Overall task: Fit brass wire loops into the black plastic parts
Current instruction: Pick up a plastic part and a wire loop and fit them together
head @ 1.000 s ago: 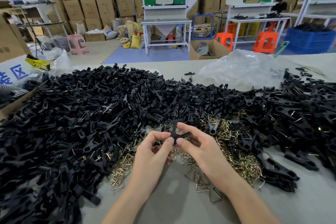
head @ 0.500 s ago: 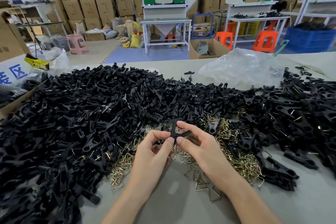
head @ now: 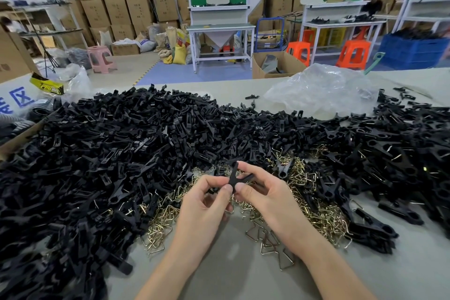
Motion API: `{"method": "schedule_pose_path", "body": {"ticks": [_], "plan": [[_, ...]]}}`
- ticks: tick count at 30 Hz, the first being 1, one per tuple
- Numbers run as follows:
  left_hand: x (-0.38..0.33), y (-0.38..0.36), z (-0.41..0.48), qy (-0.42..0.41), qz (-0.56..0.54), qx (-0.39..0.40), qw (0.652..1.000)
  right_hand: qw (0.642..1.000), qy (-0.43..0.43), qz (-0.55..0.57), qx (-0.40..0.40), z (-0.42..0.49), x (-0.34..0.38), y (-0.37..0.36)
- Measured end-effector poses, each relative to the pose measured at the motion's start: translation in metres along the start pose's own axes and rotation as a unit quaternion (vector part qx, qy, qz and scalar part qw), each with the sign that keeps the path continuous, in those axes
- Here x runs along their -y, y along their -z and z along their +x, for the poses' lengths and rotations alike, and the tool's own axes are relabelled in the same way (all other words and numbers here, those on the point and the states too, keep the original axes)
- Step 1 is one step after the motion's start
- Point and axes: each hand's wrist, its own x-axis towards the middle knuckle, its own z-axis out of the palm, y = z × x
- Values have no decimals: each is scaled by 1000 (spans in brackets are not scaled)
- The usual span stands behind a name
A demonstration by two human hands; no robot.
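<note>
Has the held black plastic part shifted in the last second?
No. The black plastic part keeps the same gap to the lone black clip lying on the brass wire loops.

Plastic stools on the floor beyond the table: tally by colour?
Pink plastic stool: 1
Orange plastic stools: 2
Total: 3
Only stools in plain view are counted. Anything farther back is too hidden to tell.

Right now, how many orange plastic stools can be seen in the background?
2 clearly: one orange plastic stool and another to its right, before the white workbench. Orange shapes behind them may be more.
</note>
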Motion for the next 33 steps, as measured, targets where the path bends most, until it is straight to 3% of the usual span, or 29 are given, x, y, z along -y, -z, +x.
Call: {"method": "schedule_pose_path", "body": {"ticks": [9, 14, 19, 23, 25, 27, 29, 31, 33], "plan": [[-1, -5, -5, -68, 117, -36, 990, 998, 2, 56, -19, 2, 1, 1], [-1, -2, -5, -69, 112, 9, 991, 994, -8, 93, 59, -3, 4, 0], [1, -4, -7, -85, 135, 43, 986, 998, 21, 42, 30, -3, 3, 0], [5, -13, -18, -176, 278, 46, 943, 996, 49, 67, -22, 0, 2, -1], [1, -8, -17, -196, 309, -16, 931, 991, 43, 112, -53, 2, 2, 1], [-4, 6, -9, -217, 384, -107, 891, 990, 34, 111, -81, 3, 1, 3], [-2, 23, 0, -204, 477, -142, 843, 992, 30, 80, -89, 4, 0, 4], [5, 34, 7, -158, 573, -125, 795, 995, 32, 42, -80, 3, -1, 4], [11, 37, 9, -120, 620, -99, 769, 997, 38, -2, -64, 3, -1, 2]]}}
